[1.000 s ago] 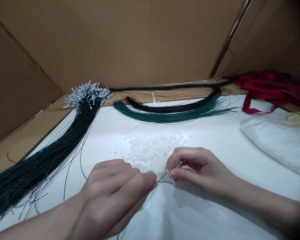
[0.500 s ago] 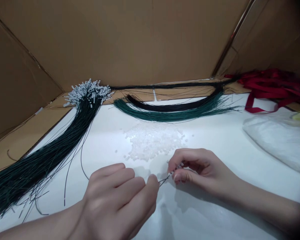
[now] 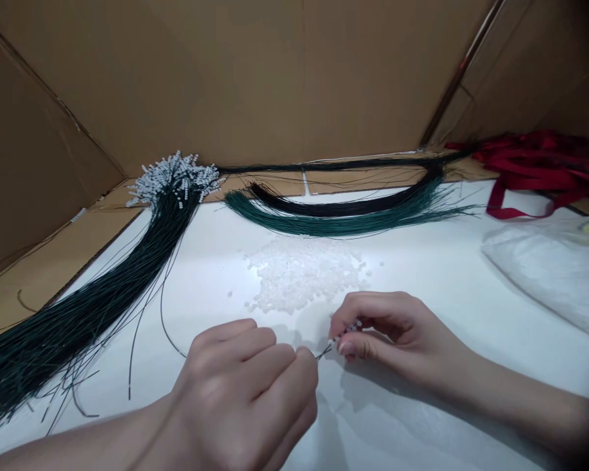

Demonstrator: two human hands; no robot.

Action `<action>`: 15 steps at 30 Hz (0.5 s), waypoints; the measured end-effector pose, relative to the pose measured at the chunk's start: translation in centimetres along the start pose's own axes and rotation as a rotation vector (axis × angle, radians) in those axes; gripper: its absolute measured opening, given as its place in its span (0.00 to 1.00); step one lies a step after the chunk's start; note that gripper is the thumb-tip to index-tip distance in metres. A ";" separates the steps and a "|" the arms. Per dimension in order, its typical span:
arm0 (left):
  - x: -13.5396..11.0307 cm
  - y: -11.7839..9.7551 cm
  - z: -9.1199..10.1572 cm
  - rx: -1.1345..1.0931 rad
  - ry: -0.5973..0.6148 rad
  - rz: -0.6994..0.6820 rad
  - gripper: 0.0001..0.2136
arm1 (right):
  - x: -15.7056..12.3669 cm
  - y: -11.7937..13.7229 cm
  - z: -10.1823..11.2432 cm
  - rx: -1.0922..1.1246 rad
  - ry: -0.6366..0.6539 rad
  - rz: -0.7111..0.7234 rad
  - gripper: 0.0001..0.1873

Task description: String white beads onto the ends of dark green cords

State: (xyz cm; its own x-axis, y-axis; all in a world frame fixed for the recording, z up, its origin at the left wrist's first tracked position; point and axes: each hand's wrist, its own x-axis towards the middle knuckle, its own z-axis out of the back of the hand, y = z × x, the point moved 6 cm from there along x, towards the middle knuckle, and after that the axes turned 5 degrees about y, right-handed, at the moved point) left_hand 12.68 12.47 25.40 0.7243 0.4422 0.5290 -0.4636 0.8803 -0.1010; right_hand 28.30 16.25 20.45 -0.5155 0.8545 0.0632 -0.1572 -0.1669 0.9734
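Observation:
My left hand point(image 3: 245, 386) is closed in a pinch on a thin dark wire point(image 3: 322, 353) near the front of the white table. My right hand point(image 3: 383, 327) is closed too, pinching the wire's tip, where a few small white beads point(image 3: 346, 332) sit between thumb and forefinger. The two hands are a few centimetres apart with the short bare stretch of wire between them. A loose heap of clear white beads point(image 3: 302, 271) lies just beyond the hands.
A thick bundle of dark green wires point(image 3: 93, 314) with beaded tips point(image 3: 174, 176) runs along the left. Bare green and black wires point(image 3: 343, 219) curve at the back. Red ribbon point(image 3: 535, 167) and a clear plastic bag point(image 3: 550, 271) lie at right. Cardboard walls point(image 3: 255, 78) enclose the white table point(image 3: 451, 261).
My left hand has slid right along the wire toward the right hand, shortening the bare stretch between them. The right hand has hardly moved.

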 end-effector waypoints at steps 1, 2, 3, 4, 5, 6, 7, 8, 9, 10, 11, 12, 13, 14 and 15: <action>0.0 0.0 -0.1 0.000 0.006 0.003 0.06 | 0.0 0.0 0.0 0.002 -0.001 -0.005 0.05; 0.0 0.0 -0.2 0.000 0.009 0.003 0.06 | 0.0 -0.1 0.0 0.004 -0.002 -0.011 0.05; 0.0 0.0 -0.2 0.001 0.014 0.008 0.06 | 0.1 -0.1 -0.1 0.005 0.000 -0.014 0.05; 0.0 0.0 -0.3 0.004 0.018 0.009 0.06 | 0.1 -0.1 -0.1 0.004 0.002 -0.013 0.05; 0.0 0.0 -0.3 0.008 0.020 0.011 0.05 | 0.1 0.0 -0.1 0.005 0.004 -0.009 0.05; 0.0 0.0 -0.3 0.013 0.020 0.013 0.06 | 0.1 0.0 -0.1 0.005 0.005 -0.006 0.05; 0.0 0.0 -0.2 0.017 0.022 0.015 0.06 | 0.1 0.0 -0.2 0.005 0.007 -0.003 0.05; 0.0 0.0 -0.2 0.022 0.022 0.017 0.06 | 0.1 0.0 -0.2 0.006 0.008 -0.003 0.05; 0.0 0.0 -0.2 0.025 0.020 0.018 0.06 | 0.0 0.0 -0.2 0.007 0.007 -0.006 0.05; 0.0 0.0 -0.2 0.024 0.019 0.015 0.06 | 0.0 0.0 -0.2 0.006 0.008 -0.009 0.05; 0.0 -0.1 -0.2 0.024 0.019 0.014 0.06 | 0.0 0.0 -0.2 0.004 0.009 -0.012 0.05; 0.0 -0.1 -0.2 0.020 0.024 0.011 0.06 | 0.0 0.0 -0.2 0.000 0.009 -0.016 0.05; 0.1 -0.1 -0.3 0.015 0.030 0.011 0.06 | -0.1 0.0 -0.2 -0.003 0.007 -0.018 0.05; 0.1 -0.1 -0.3 0.006 0.036 0.013 0.05 | -0.1 0.0 -0.2 -0.003 0.008 -0.021 0.05; 0.2 -0.1 -0.2 -0.002 0.044 0.020 0.05 | -0.1 -0.1 -0.2 0.000 0.013 -0.026 0.05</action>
State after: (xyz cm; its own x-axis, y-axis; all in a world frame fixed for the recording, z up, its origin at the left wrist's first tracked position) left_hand 12.95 12.52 25.28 0.7365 0.4670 0.4893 -0.4773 0.8714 -0.1133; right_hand 28.18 16.06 20.33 -0.5224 0.8520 0.0352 -0.1709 -0.1451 0.9745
